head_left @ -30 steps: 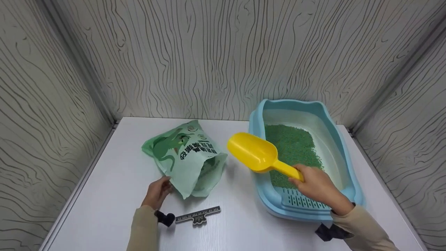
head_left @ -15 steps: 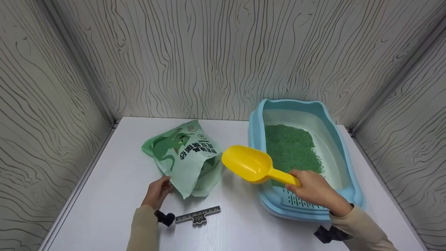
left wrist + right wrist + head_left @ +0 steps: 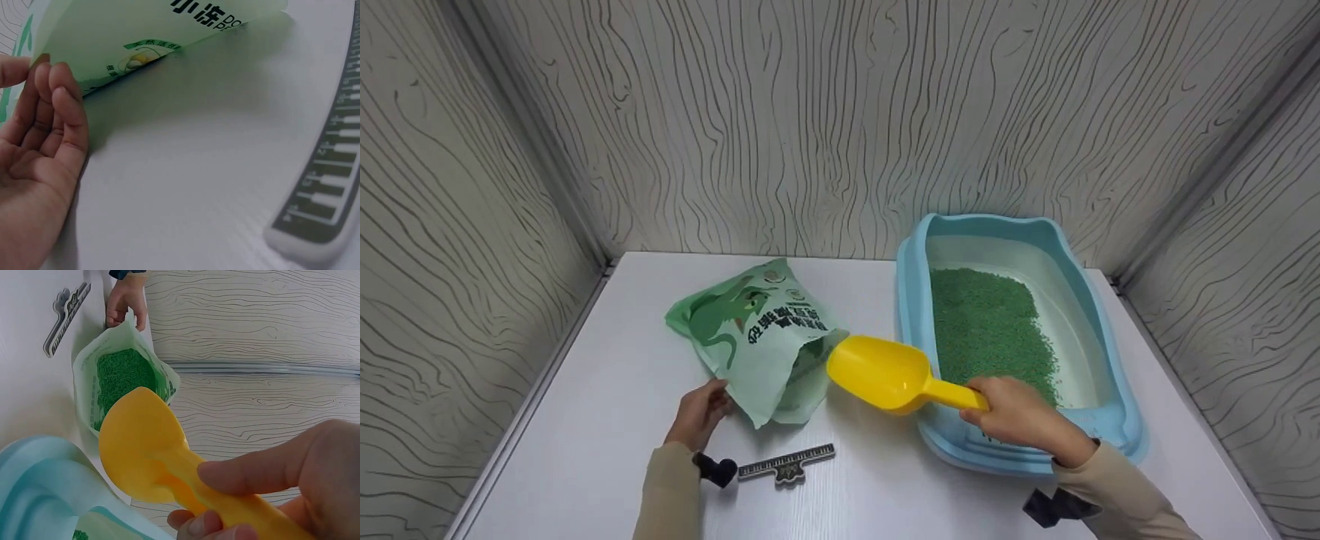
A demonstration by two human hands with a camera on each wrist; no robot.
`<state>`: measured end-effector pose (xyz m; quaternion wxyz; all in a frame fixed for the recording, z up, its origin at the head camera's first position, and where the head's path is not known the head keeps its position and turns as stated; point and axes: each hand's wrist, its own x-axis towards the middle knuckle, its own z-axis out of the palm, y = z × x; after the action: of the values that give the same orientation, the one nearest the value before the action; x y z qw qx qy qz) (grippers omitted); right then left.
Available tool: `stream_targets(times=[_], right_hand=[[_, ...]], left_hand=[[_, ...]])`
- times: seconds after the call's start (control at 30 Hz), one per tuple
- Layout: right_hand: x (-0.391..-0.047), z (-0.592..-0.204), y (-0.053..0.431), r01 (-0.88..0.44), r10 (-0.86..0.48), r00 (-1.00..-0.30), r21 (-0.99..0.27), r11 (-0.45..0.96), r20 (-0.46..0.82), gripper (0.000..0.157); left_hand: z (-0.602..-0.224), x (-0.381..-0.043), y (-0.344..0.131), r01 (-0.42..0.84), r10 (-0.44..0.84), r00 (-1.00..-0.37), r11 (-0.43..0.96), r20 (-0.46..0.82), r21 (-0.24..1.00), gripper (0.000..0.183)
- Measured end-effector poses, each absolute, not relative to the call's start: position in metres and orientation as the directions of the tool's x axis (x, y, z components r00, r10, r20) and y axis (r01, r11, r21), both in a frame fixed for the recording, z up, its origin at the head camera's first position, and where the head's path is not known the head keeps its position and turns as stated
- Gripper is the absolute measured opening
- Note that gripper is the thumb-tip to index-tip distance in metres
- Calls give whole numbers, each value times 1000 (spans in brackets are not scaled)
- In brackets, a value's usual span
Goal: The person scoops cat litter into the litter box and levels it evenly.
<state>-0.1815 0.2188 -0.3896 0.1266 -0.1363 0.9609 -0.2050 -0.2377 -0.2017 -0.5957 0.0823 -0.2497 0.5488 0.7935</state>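
Observation:
My right hand [image 3: 1024, 416] grips the handle of a yellow scoop [image 3: 881, 373], its bowl looking bare inside. The scoop's tip is at the open mouth of a green cat litter bag [image 3: 761, 330], which lies on its side. In the right wrist view, green pellets [image 3: 125, 377] show inside the bag. My left hand [image 3: 699, 412] pinches the near edge of the bag between thumb and fingers, seen also in the left wrist view [image 3: 48, 129]. Below the right hand, a light blue litter box [image 3: 911, 322] holds a layer of green pellets [image 3: 990, 322].
A dark bag clip [image 3: 787, 463] with a piano-key pattern lies on the white table [image 3: 870, 487] near the left hand. Wood-patterned walls [image 3: 810, 127] enclose the table at the back and both sides.
My right hand has moved the scoop left and toward the near side, from above the box's edge to the bag's mouth. The left hand and bag have stayed in place.

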Motion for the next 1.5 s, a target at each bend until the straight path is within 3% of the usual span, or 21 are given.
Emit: stream_targets(times=[0.57, 1.5], right_hand=[[-193, -414, 187, -321, -390, -915, -395, 861, -106, 9], [-200, -426, 146, -240, -335, -918, -377, 895, -212, 18]], left_hand=[[-595, -236, -204, -401, -123, -871, -383, -476, 832, 14], [-594, -236, -203, -397, -114, -875, -386, -470, 833, 13]])
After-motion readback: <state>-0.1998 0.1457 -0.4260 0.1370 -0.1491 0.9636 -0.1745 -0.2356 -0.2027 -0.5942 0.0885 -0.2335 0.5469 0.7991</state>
